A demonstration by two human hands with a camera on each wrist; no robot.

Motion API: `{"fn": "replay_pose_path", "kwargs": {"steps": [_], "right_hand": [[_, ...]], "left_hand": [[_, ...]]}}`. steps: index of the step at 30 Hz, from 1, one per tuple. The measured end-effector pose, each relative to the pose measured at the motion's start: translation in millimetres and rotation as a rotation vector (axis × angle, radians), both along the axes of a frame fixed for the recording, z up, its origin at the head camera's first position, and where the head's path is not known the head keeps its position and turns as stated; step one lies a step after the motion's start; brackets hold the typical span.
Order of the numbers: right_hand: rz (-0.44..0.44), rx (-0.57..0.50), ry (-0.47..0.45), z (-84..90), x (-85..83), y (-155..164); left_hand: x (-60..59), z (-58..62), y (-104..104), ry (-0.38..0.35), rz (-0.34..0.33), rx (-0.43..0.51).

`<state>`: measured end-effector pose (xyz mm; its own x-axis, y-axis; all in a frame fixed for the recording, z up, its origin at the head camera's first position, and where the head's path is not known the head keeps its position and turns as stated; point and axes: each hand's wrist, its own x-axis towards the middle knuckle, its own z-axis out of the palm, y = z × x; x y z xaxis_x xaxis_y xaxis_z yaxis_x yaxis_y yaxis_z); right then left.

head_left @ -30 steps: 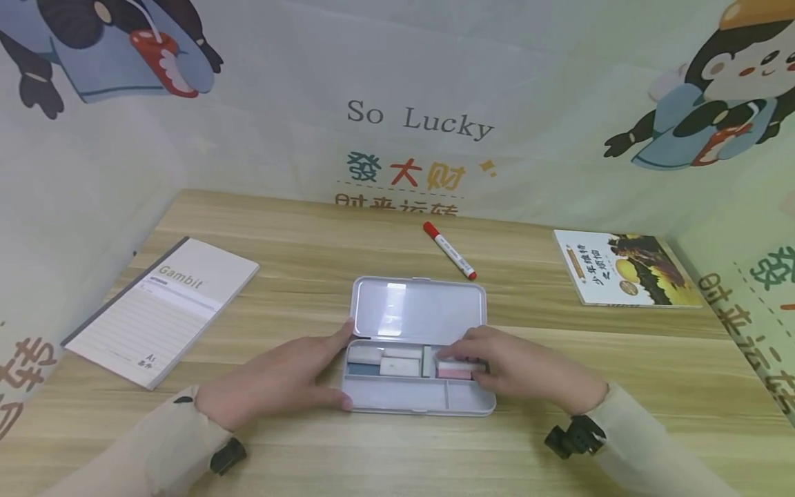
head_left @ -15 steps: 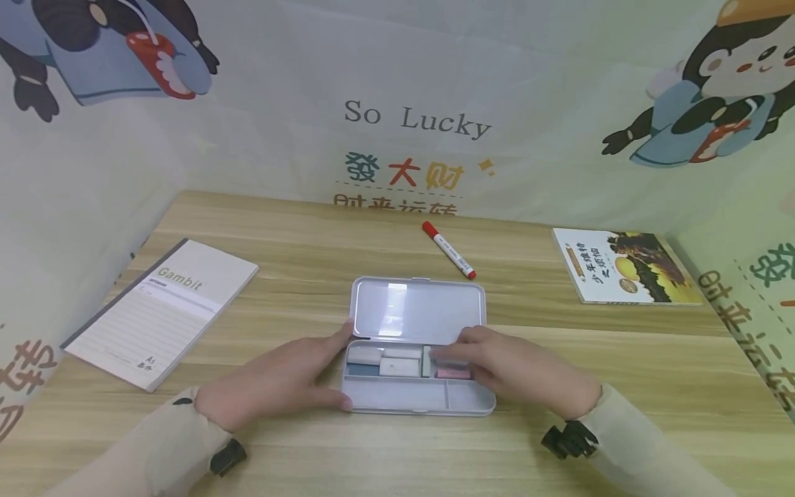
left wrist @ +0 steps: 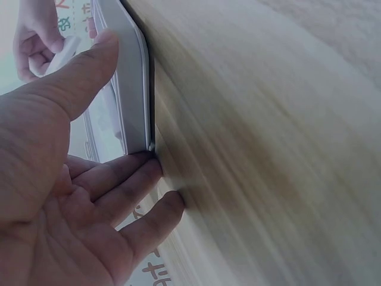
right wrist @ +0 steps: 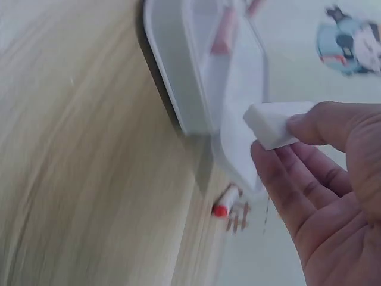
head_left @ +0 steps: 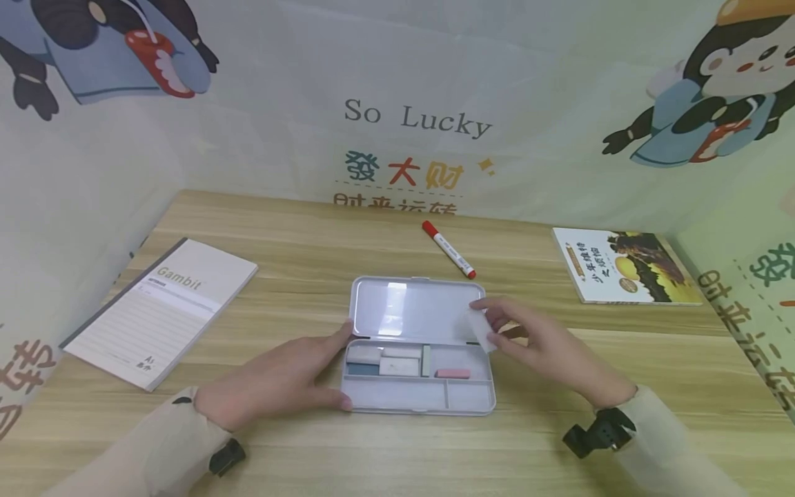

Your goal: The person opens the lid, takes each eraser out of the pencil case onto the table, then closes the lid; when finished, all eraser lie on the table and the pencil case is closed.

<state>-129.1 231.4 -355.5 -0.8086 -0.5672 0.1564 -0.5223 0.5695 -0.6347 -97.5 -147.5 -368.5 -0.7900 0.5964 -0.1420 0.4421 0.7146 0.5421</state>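
Observation:
A white pencil case (head_left: 397, 395) lies unfolded on the table, its lid (head_left: 373, 307) laid back. My left hand (head_left: 273, 379) holds the case's left end, thumb at the front corner and fingers at the back. Over the case's right side, my right hand (head_left: 546, 345) pinches a white eraser (right wrist: 274, 122) between thumb and fingertips. The eraser is lifted off the tray. In the back compartment lie a pink eraser (head_left: 453, 373), a white eraser (head_left: 399, 366), a pale green upright piece (head_left: 426, 361), a dark blue piece (head_left: 363, 369) and other whitish blocks.
Behind the case lies a red-and-white marker (head_left: 450, 250). A notebook (head_left: 164, 310) marked Gambit is at the left, and a book (head_left: 627, 268) with a yellow and dark cover at the right. A printed cloth (head_left: 279, 103) hangs behind the table.
My right hand has lifted the white eraser from beside the pink one and moved up and to the right. The pink eraser stays in the case. My left hand keeps its place.

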Motion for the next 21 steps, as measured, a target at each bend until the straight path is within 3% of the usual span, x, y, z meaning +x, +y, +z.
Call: {"fn": "replay_pose_path", "kwargs": {"steps": [8,21], "right_hand": [[-0.19,-0.068,-0.063,-3.7,-8.0,30.7],[-0.248,-0.082,-0.151,-25.7,-26.7,52.2]], "left_hand": [[-0.6,-0.2,0.2,0.0,-0.001,-0.012],[0.9,1.5,0.8,-0.002,0.0,-0.021]]}}
